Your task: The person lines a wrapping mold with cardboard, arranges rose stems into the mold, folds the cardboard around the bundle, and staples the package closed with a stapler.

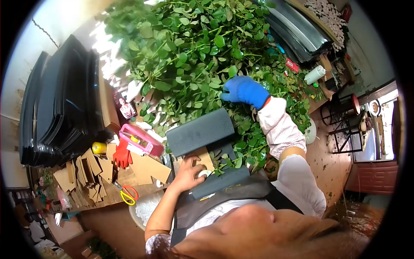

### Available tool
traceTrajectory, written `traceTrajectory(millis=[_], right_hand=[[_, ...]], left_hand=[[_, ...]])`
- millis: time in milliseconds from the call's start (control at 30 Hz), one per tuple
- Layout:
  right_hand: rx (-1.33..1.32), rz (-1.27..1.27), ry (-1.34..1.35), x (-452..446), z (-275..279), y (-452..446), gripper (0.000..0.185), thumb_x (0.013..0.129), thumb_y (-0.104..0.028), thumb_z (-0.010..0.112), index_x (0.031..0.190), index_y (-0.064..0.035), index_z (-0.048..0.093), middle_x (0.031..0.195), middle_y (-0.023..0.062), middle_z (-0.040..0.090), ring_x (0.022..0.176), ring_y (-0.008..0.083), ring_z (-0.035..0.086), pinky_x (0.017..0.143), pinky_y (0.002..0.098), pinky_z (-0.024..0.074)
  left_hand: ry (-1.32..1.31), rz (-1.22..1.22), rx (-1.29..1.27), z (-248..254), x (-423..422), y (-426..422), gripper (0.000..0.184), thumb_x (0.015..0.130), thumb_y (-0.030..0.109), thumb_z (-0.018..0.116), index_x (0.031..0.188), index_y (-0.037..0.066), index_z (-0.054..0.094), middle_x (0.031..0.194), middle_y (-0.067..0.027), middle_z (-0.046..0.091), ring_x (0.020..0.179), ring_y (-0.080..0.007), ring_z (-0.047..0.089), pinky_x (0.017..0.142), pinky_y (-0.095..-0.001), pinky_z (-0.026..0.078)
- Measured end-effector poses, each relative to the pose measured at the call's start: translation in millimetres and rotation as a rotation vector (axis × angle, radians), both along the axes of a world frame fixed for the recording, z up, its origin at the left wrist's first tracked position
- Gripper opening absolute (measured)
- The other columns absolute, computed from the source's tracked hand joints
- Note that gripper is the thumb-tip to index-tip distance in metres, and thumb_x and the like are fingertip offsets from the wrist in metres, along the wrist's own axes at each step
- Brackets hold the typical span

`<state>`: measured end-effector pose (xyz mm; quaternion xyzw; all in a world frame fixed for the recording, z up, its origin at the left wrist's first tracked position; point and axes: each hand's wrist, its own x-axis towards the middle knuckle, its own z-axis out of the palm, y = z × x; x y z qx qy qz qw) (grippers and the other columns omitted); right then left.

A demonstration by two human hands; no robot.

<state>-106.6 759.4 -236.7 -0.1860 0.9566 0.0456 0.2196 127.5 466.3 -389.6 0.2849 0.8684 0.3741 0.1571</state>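
My left hand is bare and rests at a piece of brown cardboard, its fingers apart. A small white thing shows by its fingertips; I cannot make out what it is. Just above this hand lies a dark ribbed sheet, curved over, with another dark ribbed piece nearer my body. My right hand, in a blue knit glove, reaches into the big heap of leafy green stems. Its fingers curl among the leaves, and what they hold is hidden.
Black sheets stand stacked at the left. Below them are cardboard pieces, a red glove, a pink-framed holder and scissors with yellow and red handles. A white bottle and a metal-framed stool are at the right.
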Motion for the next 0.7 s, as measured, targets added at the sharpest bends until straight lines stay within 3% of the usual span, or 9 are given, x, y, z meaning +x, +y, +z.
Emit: traceTrajectory(millis=[133, 200, 300, 400, 433, 567, 600, 633, 700], right_hand=[[-0.434, -0.05, 0.018, -4, 33, -23, 0.037, 0.097, -0.049, 0.054, 0.103, -0.0174, 0.072, 0.092, 0.0079, 0.073, 0.089, 0.0238, 0.072, 0.084, 0.0395, 0.0565], [-0.747, 0.023, 0.371, -23, -14, -32, 0.031, 0.098, -0.042, 0.056, 0.113, -0.0176, 0.069, 0.122, 0.0108, 0.069, 0.113, 0.0243, 0.066, 0.101, 0.0415, 0.0488], [-0.091, 0.364, 0.951, -66, -71, -37, 0.019, 0.098, -0.029, 0.055, 0.109, -0.0172, 0.066, 0.132, 0.0085, 0.062, 0.125, 0.0255, 0.058, 0.108, 0.0388, 0.044], [0.087, 0.315, 0.657, -66, -72, -39, 0.018, 0.095, -0.019, 0.054, 0.109, -0.0179, 0.066, 0.143, 0.0112, 0.053, 0.134, 0.0301, 0.049, 0.113, 0.0422, 0.0367], [-0.015, 0.37, 0.735, -62, -66, -37, 0.019, 0.093, -0.018, 0.055, 0.109, -0.0177, 0.065, 0.133, 0.008, 0.061, 0.118, 0.0283, 0.059, 0.104, 0.0405, 0.0454], [-0.335, 0.5, 0.769, -18, -36, -24, 0.021, 0.089, -0.015, 0.058, 0.109, -0.0174, 0.066, 0.108, 0.0027, 0.07, 0.09, 0.0258, 0.068, 0.082, 0.0368, 0.0562], [-0.432, 0.517, 0.809, -20, -39, -7, 0.025, 0.087, -0.01, 0.06, 0.11, -0.0186, 0.066, 0.106, 0.0038, 0.07, 0.092, 0.0257, 0.069, 0.081, 0.0373, 0.0567], [-0.333, 0.353, 0.694, -22, -33, 13, 0.031, 0.086, -0.007, 0.062, 0.114, -0.0202, 0.066, 0.103, 0.0034, 0.071, 0.094, 0.0251, 0.07, 0.082, 0.0365, 0.0569], [-0.515, 0.136, 0.787, -17, -31, 63, 0.028, 0.087, -0.009, 0.066, 0.113, -0.0199, 0.071, 0.103, 0.0047, 0.074, 0.097, 0.0249, 0.07, 0.086, 0.0369, 0.0567]], left_hand=[[-0.026, -0.017, 0.011, 4, -1, 3, 0.034, 0.081, 0.028, 0.074, 0.114, 0.021, 0.075, 0.129, -0.0186, 0.052, 0.125, -0.0378, 0.046, 0.107, -0.0455, 0.039], [0.009, -0.051, 0.008, -2, -1, 1, 0.034, 0.083, 0.029, 0.074, 0.115, 0.022, 0.075, 0.129, -0.019, 0.051, 0.125, -0.0374, 0.046, 0.108, -0.0455, 0.038], [0.017, -0.037, 0.007, 0, 1, 1, 0.029, 0.085, 0.031, 0.075, 0.112, 0.021, 0.077, 0.129, -0.0184, 0.052, 0.126, -0.0367, 0.046, 0.107, -0.0448, 0.038], [0.009, -0.01, 0.021, -2, 3, 2, 0.028, 0.085, 0.033, 0.077, 0.11, 0.021, 0.078, 0.128, -0.0177, 0.052, 0.125, -0.0363, 0.046, 0.106, -0.0446, 0.039], [0.038, -0.003, 0.03, -2, 4, 3, 0.027, 0.084, 0.032, 0.079, 0.109, 0.021, 0.078, 0.127, -0.0167, 0.053, 0.124, -0.0362, 0.046, 0.106, -0.044, 0.039], [0.049, 0.02, 0.053, -11, 5, 4, 0.028, 0.082, 0.031, 0.08, 0.108, 0.021, 0.079, 0.126, -0.0156, 0.054, 0.122, -0.0363, 0.046, 0.105, -0.0434, 0.04], [0.062, 0.014, 0.051, -11, 5, 3, 0.029, 0.081, 0.03, 0.081, 0.108, 0.021, 0.079, 0.126, -0.0156, 0.054, 0.122, -0.0366, 0.046, 0.105, -0.0439, 0.04], [0.067, 0.013, 0.053, -10, 5, 3, 0.03, 0.08, 0.03, 0.082, 0.108, 0.021, 0.079, 0.126, -0.0157, 0.054, 0.122, -0.0366, 0.047, 0.105, -0.0441, 0.04], [0.064, 0.021, 0.071, -11, 6, 2, 0.032, 0.078, 0.029, 0.083, 0.108, 0.02, 0.079, 0.127, -0.0153, 0.054, 0.122, -0.0367, 0.047, 0.105, -0.045, 0.041]])
